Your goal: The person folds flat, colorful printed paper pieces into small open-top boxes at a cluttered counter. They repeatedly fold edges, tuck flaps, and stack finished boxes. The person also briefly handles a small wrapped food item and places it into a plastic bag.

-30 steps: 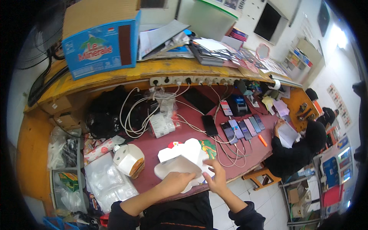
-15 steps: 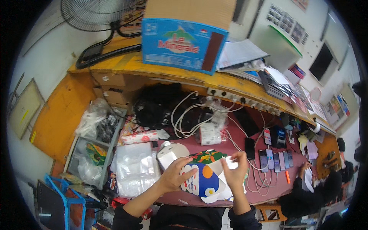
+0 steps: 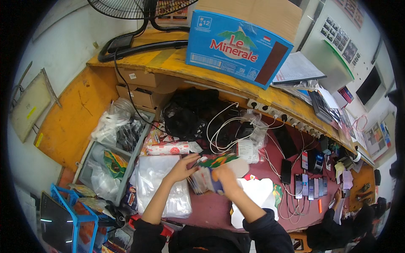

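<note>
Close to the table's front edge, my left hand (image 3: 182, 168) is curled at the left end of a printed card piece (image 3: 202, 180), its fingers along the upper edge. My right hand (image 3: 227, 180) is closed at the right end of the same piece, over its blue part. The piece is smeared by motion, so its folds are unclear. Just beyond, a green patterned card (image 3: 215, 160) lies partly behind my hands. White die-cut cards (image 3: 259, 195) with scalloped edges lie flat beside my right forearm. Clear plastic sleeves (image 3: 162, 187) are stacked by my left forearm.
A grey bin (image 3: 122, 185) with plastic bags stands left. White cables (image 3: 221, 135) coil behind; several phones (image 3: 310, 187) lie right. A blue carton (image 3: 238, 46) and a fan (image 3: 139, 10) stand on the yellow shelf (image 3: 168, 63). Another person's hand (image 3: 337, 195) holds paper at far right.
The view has shifted. The blue printed piece has turned and moved left and away from me with my hands. White die-cut cards, partly hidden before, now show beside my right forearm.
</note>
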Available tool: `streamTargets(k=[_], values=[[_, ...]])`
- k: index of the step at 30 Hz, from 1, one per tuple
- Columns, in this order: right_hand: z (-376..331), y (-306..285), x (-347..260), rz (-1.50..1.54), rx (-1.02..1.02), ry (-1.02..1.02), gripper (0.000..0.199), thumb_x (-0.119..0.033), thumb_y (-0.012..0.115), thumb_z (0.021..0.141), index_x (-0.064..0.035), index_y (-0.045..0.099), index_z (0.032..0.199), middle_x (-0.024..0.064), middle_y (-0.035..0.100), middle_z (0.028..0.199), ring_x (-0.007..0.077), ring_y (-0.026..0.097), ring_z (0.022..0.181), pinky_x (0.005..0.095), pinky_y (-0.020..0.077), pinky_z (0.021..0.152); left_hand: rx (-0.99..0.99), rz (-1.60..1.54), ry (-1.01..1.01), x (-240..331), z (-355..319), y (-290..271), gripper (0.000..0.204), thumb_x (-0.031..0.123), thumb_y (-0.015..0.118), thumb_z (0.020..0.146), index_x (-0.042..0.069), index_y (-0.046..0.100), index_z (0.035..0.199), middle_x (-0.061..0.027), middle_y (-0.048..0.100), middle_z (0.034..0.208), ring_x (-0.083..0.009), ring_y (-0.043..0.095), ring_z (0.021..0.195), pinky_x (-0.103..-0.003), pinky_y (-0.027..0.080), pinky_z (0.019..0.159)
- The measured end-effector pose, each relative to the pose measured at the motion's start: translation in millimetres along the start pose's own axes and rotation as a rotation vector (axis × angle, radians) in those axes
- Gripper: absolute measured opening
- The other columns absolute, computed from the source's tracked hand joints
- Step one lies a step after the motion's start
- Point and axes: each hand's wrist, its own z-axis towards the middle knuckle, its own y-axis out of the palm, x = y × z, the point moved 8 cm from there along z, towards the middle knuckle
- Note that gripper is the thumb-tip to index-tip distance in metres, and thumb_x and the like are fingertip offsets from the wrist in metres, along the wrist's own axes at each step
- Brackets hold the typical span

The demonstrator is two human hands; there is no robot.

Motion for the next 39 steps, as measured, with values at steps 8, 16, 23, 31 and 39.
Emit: streamTargets(k=[8,16,23,31,39], values=[[32.2,74.6,19.8,0.357,-0.25,0.164,0.066,-0.005,0.068,0.069,0.0019,0.031,0.124,0.0259,0.06,0.098,0.0398,0.063,0.091,0.0446,0.0529,0.072,0.103,-0.375,-0.075,-48.4,-6.9,27.7,0.034,0.024,0.046,0.096,-0.003,0.059,0.113,-0.0169,0.054,0.126,-0.027,0.052,0.114,-0.033,0.038,0.097],[26.1,-7.9,7.5,0.197,0.123,0.05,0.027,-0.017,0.056,0.08,-0.0013,0.051,0.102,0.0197,0.061,0.094,0.0339,0.065,0.089,0.0389,0.0541,0.069,0.161,-0.355,-0.16,-56.9,-22.2,33.7,0.037,0.025,0.043,0.097,-0.004,0.058,0.116,-0.0184,0.052,0.125,-0.0284,0.048,0.119,-0.032,0.034,0.101],[19.4,70.6,1.6,0.013,-0.391,0.172,0.031,-0.016,0.045,0.086,-0.0032,0.052,0.114,0.0195,0.066,0.091,0.0336,0.066,0.086,0.0429,0.0516,0.075,0.245,-0.377,-0.143,-40.7,-23.0,34.0,0.041,0.029,0.045,0.097,-0.006,0.057,0.114,-0.0173,0.054,0.122,-0.0268,0.051,0.115,-0.031,0.036,0.098],[49.2,122.6,4.8,0.222,-0.469,0.505,0.066,-0.029,0.059,0.085,0.0022,0.027,0.134,0.0222,0.065,0.104,0.0322,0.064,0.097,0.0424,0.0519,0.076,0.316,-0.499,-0.211,-50.9,-21.3,38.7,0.039,0.027,0.048,0.097,-0.007,0.059,0.111,-0.0139,0.056,0.12,-0.0232,0.052,0.111,-0.03,0.036,0.097],[-24.4,-11.1,33.0,0.651,0.169,0.112,0.028,-0.009,0.063,0.08,-0.001,0.057,0.107,0.0165,0.065,0.095,0.0285,0.066,0.089,0.0376,0.0506,0.076,1.035,0.168,0.366,96.6,-99.7,53.0,0.025,0.016,0.06,0.081,0.001,0.056,0.1,-0.0146,0.055,0.108,-0.0322,0.051,0.099,-0.043,0.037,0.089]])
